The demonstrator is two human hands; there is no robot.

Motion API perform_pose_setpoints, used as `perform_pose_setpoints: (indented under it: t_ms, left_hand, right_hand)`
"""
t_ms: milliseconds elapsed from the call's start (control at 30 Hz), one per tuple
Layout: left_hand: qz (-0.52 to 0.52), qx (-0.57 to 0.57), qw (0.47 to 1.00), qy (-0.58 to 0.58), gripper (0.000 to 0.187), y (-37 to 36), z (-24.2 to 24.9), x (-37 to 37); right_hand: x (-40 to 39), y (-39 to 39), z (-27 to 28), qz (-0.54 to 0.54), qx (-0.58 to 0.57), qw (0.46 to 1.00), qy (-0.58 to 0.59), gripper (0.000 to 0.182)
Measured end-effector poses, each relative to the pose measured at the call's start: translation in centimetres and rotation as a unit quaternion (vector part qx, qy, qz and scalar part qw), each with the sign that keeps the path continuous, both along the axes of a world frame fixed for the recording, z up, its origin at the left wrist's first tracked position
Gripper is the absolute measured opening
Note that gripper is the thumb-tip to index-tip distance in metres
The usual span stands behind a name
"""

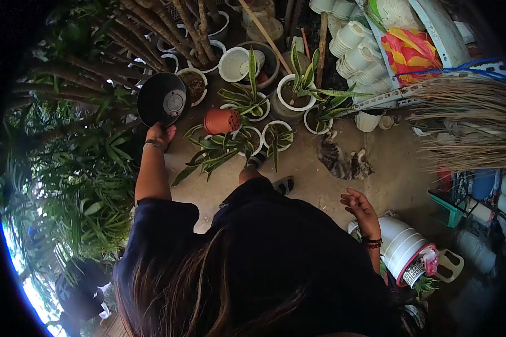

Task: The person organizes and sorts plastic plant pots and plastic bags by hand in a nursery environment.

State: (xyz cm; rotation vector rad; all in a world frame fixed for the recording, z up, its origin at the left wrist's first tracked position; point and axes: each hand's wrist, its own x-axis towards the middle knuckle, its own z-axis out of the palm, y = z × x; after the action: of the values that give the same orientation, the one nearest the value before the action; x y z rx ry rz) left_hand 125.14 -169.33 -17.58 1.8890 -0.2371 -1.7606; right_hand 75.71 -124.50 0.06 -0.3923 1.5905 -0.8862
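My left hand (161, 136) grips the near rim of a black plant pot (150, 101), which is tilted so that its inside and pale round bottom show. Beside it stands a white pot of soil (197, 88). To the right, an orange plastic pot (221, 121) lies on its side among potted snake plants (279, 136). My right hand (361, 211) hangs in the air on the other side of my body, fingers apart and loosely bent, holding nothing. Below that hand is a white ribbed container (399, 241) with a red rim.
A tabby cat (343, 160) lies on the concrete floor (309, 188). Stacked white pots (357, 53) and a bundle of thin sticks (466, 123) are at the right. Thick stems (146, 28) and leafy plants (90, 185) crowd the left. A wooden pole (264, 33) leans at the back.
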Motion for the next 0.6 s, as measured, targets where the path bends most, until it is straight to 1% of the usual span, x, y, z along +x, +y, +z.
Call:
perform_pose_setpoints:
  t_ms: [133,167,200,233,267,300,367,400,433,500,533,600]
  left_hand:
    - [0.041,0.043,0.998,-0.006,0.025,-5.2,-6.0,-2.5]
    - [0.032,0.047,0.998,-0.004,0.025,-6.7,-7.3,-2.7]
    - [0.044,0.065,0.997,0.021,0.026,-8.3,-9.3,-2.1]
    - [0.055,0.084,0.994,0.046,0.028,-9.7,-10.2,-2.3]
    - [0.089,0.084,0.991,0.047,0.030,-10.8,-11.1,-2.6]
    - [0.080,0.093,0.991,0.050,0.030,-11.9,-12.1,-2.8]
    - [0.159,0.059,0.984,0.049,0.033,-13.5,-13.7,-3.6]
    - [0.210,0.058,0.973,0.071,0.036,-13.6,-13.5,-4.6]
    - [0.208,0.061,0.974,0.072,0.036,-13.6,-13.8,-6.0]
    - [0.172,0.019,0.985,0.007,0.039,-13.6,-14.6,-9.2]
    - [0.070,0.074,0.995,-0.022,0.037,-14.0,-14.6,-11.1]
    - [-0.084,0.032,0.996,-0.028,0.037,-13.1,-14.6,-15.3]
  right_hand:
    - [0.7,-1.9,-0.9,-0.024,0.059,0.998,0.002,0.041]
    - [1.0,-2.4,-1.0,-0.036,0.071,0.997,0.003,0.041]
    - [1.2,-3.0,-1.0,-0.048,0.084,0.995,0.004,0.041]
    - [1.5,-3.6,-0.9,-0.057,0.090,0.994,0.007,0.041]
    - [1.9,-4.2,-0.7,-0.070,0.087,0.994,0.004,0.040]
    - [2.3,-4.6,-0.6,-0.085,0.085,0.993,0.001,0.039]
    - [2.5,-4.7,-0.8,-0.096,0.107,0.990,0.005,0.039]
    - [2.7,-4.5,-1.1,-0.105,0.114,0.988,-0.004,0.038]
    - [2.9,-4.4,-1.5,-0.111,0.118,0.987,-0.014,0.038]
    - [3.2,-4.5,-2.2,-0.111,0.124,0.986,-0.013,0.038]
    - [3.3,-4.5,-2.6,-0.124,0.129,0.983,-0.026,0.038]
    - [3.4,-4.7,-3.3,-0.133,0.131,0.982,-0.037,0.039]
